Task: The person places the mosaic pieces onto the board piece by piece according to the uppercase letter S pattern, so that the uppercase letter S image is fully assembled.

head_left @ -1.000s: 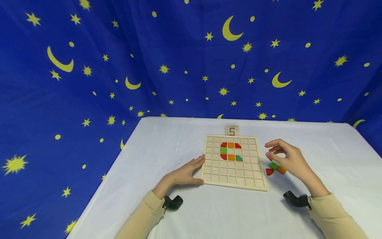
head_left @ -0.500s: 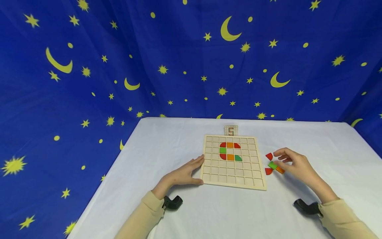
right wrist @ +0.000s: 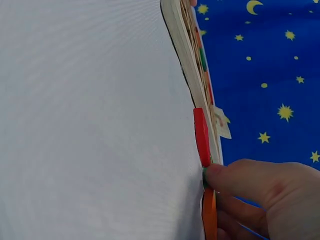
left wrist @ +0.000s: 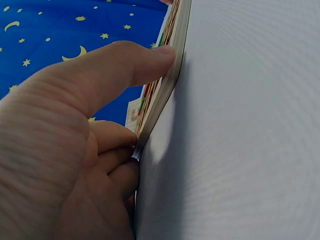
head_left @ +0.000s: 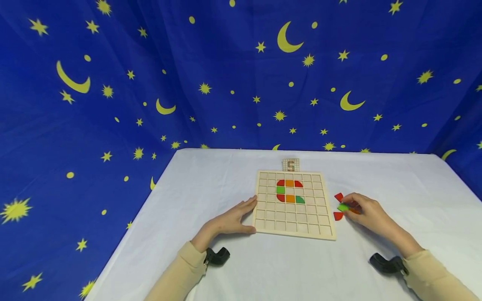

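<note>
The left edge of the board [head_left: 286,215] is touched by the left hand [head_left: 232,219], thumb and fingers spread. Right of the board, a green tile [head_left: 342,207] is pinched by the right hand [head_left: 370,213] at the tabletop [head_left: 214,184], beside two red tiles [head_left: 338,216].

Starry blue cloth [head_left: 226,54] hangs behind a white tabletop [head_left: 214,184].

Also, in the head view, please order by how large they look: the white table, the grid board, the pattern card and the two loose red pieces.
1. White table
2. Grid board
3. Pattern card
4. Far red piece and near red piece: about alike, so not ranked.
</note>
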Motion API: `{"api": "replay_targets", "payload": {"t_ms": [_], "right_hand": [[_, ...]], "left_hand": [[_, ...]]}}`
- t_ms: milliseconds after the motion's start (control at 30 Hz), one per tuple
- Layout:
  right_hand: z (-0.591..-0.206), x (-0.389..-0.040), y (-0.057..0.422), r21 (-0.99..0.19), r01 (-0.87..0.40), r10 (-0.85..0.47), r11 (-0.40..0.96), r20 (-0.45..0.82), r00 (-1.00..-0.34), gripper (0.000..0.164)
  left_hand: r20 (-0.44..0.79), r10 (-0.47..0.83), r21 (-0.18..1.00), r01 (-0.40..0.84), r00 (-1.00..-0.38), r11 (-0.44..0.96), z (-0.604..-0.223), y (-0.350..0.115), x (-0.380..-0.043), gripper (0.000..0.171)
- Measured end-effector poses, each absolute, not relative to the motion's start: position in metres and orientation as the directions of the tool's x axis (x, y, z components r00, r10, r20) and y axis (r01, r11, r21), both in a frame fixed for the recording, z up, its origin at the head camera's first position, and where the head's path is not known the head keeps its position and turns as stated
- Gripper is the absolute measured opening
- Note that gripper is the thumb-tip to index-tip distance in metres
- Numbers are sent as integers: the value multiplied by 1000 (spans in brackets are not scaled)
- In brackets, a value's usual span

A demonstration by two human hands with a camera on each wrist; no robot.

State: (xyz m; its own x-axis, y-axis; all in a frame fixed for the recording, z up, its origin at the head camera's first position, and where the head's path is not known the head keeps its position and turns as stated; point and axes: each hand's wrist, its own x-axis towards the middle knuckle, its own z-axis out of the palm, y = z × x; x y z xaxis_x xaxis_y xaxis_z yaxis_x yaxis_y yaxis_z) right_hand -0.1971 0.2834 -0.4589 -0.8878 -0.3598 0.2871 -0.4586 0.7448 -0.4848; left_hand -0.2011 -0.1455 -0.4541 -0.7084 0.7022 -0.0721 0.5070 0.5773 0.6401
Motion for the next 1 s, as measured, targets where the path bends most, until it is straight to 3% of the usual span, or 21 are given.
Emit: {"api": "replay_targets", "payload": {"t_ms": [367,767,1000], "right_hand": [[-465,-196,280,-422,-504,-371,754,360,-856,31],[-429,-199,274,-542,-490,-305,683,398,-865,36],[-421,-199,251,-560,-550,-357,620,423,-833,34]], "left_hand": [[-67,703,626,519,-708,582,-454,-145,-201,90],[-62,712,629,526,-700,572,-455,-146,-202,90],[-68,708,623,524,-703,581,-455,-146,-201,90]]}}
